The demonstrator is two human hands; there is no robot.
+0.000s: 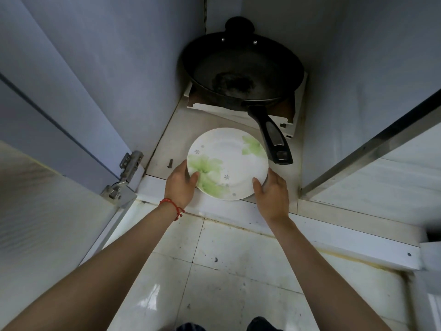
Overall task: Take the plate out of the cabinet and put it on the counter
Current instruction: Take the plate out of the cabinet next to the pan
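A white plate [228, 163] with green flower prints sits at the front of the low cabinet floor [171, 139], its near edge over the cabinet's front lip. My left hand [181, 185] grips its left rim, thumb on top. My right hand [272, 194] grips the right rim, thumb on the plate's face. A red string bracelet is on my left wrist. The counter is not in view.
A black frying pan [241, 70] fills the back of the cabinet; its handle [272, 134] reaches forward just right of the plate. Both cabinet doors stand open, left door [43, 206] and right door [381, 163]. A small screw [170, 162] lies left of the plate. White floor tiles [226, 271] lie below.
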